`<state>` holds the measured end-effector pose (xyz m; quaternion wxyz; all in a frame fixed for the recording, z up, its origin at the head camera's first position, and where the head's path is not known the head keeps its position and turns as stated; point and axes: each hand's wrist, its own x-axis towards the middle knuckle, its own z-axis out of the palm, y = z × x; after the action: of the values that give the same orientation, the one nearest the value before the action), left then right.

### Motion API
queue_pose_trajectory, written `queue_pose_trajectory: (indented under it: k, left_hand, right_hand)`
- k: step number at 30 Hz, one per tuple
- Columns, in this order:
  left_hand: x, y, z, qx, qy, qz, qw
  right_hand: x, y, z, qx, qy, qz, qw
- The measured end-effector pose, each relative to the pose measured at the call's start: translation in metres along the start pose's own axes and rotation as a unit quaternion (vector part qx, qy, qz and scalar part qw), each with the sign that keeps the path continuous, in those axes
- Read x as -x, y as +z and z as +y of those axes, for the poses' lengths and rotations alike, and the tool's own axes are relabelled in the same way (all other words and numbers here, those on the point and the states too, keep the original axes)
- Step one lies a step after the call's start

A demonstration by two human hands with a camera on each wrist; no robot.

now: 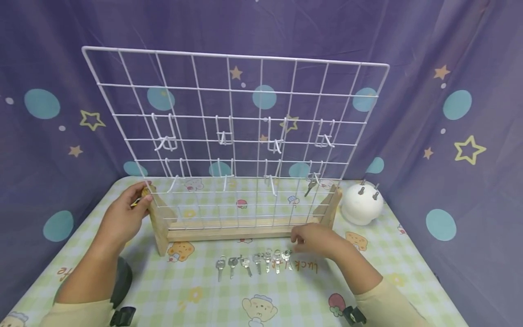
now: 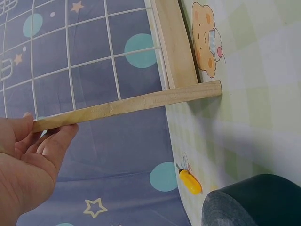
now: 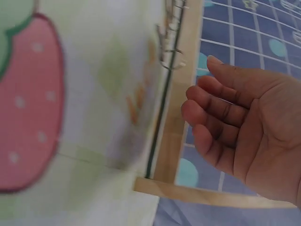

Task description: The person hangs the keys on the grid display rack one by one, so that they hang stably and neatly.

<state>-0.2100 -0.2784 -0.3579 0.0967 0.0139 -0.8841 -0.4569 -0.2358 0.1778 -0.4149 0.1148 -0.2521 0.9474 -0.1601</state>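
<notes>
- Purple starry curtain [image 1: 408, 36] backs the checked surface [image 1: 163, 290].
- White dome [image 1: 361, 211] holds metal pegs [image 1: 361, 191].
- Left hand [image 1: 122, 218] grips the rack [image 1: 229, 234] by its side [image 1: 158, 225].
- Right hand [image 1: 316, 238], relaxed and empty, hovers near keys [image 1: 267, 257] before the rack.

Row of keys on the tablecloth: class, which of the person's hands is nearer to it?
Right. The right hand is just past the right end of the row of keys; the left hand is farther off leftward, gripping the left wooden upright.

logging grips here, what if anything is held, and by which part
The left hand pinches the wire rack by its wooden side upright, near the top; the right hand holds nothing.
</notes>
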Motion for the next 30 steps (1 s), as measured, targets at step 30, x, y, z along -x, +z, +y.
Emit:
queue_pose_trajectory:
  k: [30]
  left_hand:
    - [0.0,-0.001,0.0,-0.006,-0.004,-0.004,1.0]
  right_hand:
    - [0.002,-0.019,-0.02,-0.051,-0.074,0.041,0.9951]
